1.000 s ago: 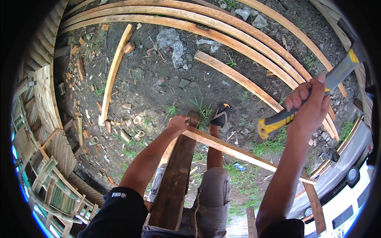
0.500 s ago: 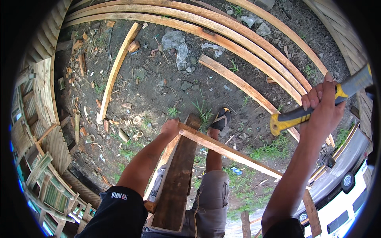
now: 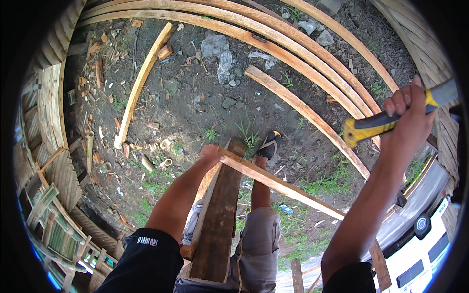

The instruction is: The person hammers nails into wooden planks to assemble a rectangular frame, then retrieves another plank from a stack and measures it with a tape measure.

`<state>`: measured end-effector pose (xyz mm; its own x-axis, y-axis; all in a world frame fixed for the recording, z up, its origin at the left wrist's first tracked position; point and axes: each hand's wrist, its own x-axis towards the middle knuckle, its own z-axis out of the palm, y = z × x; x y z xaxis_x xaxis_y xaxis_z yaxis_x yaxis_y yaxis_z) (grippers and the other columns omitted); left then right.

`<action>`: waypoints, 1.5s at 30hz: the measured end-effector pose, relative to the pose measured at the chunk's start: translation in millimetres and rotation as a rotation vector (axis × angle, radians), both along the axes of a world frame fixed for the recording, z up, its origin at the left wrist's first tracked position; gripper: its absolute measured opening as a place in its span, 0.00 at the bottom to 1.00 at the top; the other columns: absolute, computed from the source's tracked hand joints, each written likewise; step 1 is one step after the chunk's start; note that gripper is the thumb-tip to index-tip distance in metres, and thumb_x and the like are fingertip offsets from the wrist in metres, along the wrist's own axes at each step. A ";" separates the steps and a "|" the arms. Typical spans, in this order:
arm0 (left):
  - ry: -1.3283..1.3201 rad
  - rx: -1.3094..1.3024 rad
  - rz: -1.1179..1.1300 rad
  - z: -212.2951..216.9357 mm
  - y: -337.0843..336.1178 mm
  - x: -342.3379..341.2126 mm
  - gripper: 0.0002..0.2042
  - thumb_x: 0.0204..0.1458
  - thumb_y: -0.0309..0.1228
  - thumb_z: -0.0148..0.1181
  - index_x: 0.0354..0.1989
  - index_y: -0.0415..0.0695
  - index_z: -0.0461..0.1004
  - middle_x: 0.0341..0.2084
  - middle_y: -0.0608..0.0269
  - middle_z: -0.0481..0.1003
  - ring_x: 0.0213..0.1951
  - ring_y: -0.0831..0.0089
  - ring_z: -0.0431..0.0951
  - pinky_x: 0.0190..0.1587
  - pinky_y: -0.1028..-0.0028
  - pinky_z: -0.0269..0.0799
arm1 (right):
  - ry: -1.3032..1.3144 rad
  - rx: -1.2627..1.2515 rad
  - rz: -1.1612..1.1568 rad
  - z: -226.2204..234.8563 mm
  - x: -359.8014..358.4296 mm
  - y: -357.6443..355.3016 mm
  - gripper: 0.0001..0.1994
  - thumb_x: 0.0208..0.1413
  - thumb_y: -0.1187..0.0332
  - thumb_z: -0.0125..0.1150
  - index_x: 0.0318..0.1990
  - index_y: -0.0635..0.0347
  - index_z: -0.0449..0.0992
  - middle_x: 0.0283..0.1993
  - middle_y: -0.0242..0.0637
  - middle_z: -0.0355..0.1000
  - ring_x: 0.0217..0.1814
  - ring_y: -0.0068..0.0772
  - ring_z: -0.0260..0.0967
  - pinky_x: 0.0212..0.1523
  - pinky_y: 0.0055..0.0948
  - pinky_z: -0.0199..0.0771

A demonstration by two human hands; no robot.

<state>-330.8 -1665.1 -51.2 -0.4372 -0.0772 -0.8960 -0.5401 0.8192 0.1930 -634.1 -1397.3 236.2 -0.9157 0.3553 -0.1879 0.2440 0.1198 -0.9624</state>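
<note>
My left hand [image 3: 210,154] is closed round the near-left end of a pale wooden batten [image 3: 283,185]. The batten lies across the upper part of a dark, thick plank [image 3: 215,224], slanting down to the right until my right forearm hides its far end. Raised at the right, my right hand [image 3: 409,110] grips a hand tool with a black-and-yellow handle [image 3: 369,128]. Its grey shaft runs up past my fist to the picture's dark rim, so the tool's head cannot be made out. The plank stretches from between my legs toward my sandalled foot [image 3: 269,145].
Several long timber strips [image 3: 293,63] curve across the ground ahead. A shorter strip [image 3: 144,83] lies at the left, another [image 3: 308,117] right of centre. Wood offcuts, stones and plastic sheeting [image 3: 224,66] litter the soil. A white vehicle [image 3: 420,259] stands at the lower right.
My right hand has risen and moved slightly right with the tool. My left hand and the batten stay nearly in place on the plank.
</note>
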 end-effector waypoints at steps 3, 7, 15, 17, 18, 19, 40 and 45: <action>-0.021 -0.054 -0.001 -2.2 1.5 -1.5 0.22 0.42 0.42 0.72 0.43 0.41 0.80 0.41 0.45 0.78 0.47 0.49 0.78 0.51 0.58 0.74 | -0.321 0.335 0.215 -69.3 138.2 -40.4 0.13 0.57 0.66 0.55 0.47 0.63 0.68 0.34 0.48 0.68 0.35 0.39 0.66 0.36 0.31 0.65; -0.036 -0.081 0.029 -8.1 4.7 -5.7 0.23 0.40 0.43 0.74 0.41 0.41 0.80 0.41 0.44 0.78 0.46 0.49 0.78 0.51 0.59 0.74 | -1.209 0.248 0.954 -101.6 234.8 1.4 0.22 0.54 0.62 0.59 0.53 0.65 0.68 0.39 0.54 0.69 0.43 0.48 0.67 0.42 0.40 0.66; 0.019 0.036 -0.036 -17.2 -5.9 1.2 0.22 0.38 0.43 0.75 0.37 0.39 0.80 0.37 0.44 0.79 0.45 0.49 0.79 0.49 0.58 0.75 | 0.043 0.039 -0.007 10.0 -17.7 -3.3 0.07 0.60 0.68 0.57 0.39 0.61 0.68 0.21 0.29 0.65 0.18 0.14 0.61 0.20 0.17 0.63; 0.053 0.030 -0.052 -11.7 -7.8 -3.6 0.22 0.38 0.43 0.75 0.36 0.39 0.80 0.37 0.44 0.79 0.44 0.49 0.79 0.49 0.58 0.75 | 0.094 0.048 -0.098 -29.5 45.8 -33.3 0.10 0.58 0.70 0.56 0.44 0.65 0.68 0.27 0.40 0.67 0.27 0.27 0.65 0.29 0.25 0.66; 0.052 0.011 -0.021 -8.1 -7.5 -7.1 0.22 0.38 0.43 0.75 0.37 0.39 0.80 0.37 0.43 0.79 0.44 0.49 0.79 0.49 0.58 0.75 | -0.181 0.234 0.075 -62.0 129.2 -45.9 0.15 0.56 0.68 0.57 0.47 0.67 0.69 0.33 0.48 0.69 0.36 0.38 0.67 0.37 0.34 0.67; 0.031 0.001 0.016 -1.6 -6.2 -6.6 0.22 0.38 0.43 0.75 0.37 0.39 0.80 0.37 0.43 0.79 0.44 0.49 0.79 0.49 0.58 0.74 | -0.439 0.373 0.386 -85.1 201.2 -48.6 0.19 0.53 0.66 0.58 0.50 0.69 0.69 0.39 0.56 0.70 0.44 0.50 0.68 0.44 0.42 0.67; -0.046 0.014 0.124 14.0 4.1 -9.2 0.23 0.42 0.40 0.73 0.45 0.39 0.78 0.43 0.44 0.78 0.49 0.50 0.77 0.53 0.59 0.73 | -0.946 0.309 0.708 -36.7 137.2 -2.4 0.11 0.58 0.64 0.59 0.41 0.61 0.68 0.31 0.36 0.64 0.32 0.27 0.60 0.33 0.29 0.58; -0.014 0.051 -0.013 -9.0 -6.7 -4.7 0.25 0.40 0.42 0.73 0.44 0.40 0.79 0.43 0.46 0.78 0.49 0.50 0.77 0.53 0.59 0.73 | -0.110 0.234 0.130 7.4 3.1 -6.9 0.11 0.63 0.63 0.55 0.31 0.57 0.65 0.20 0.28 0.65 0.18 0.14 0.61 0.19 0.18 0.59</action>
<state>-335.5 -1671.8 -60.1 -0.4251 -0.0253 -0.9048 -0.5321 0.8156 0.2272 -631.0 -1404.2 243.6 -0.9350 0.2818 -0.2154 0.3136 0.3726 -0.8734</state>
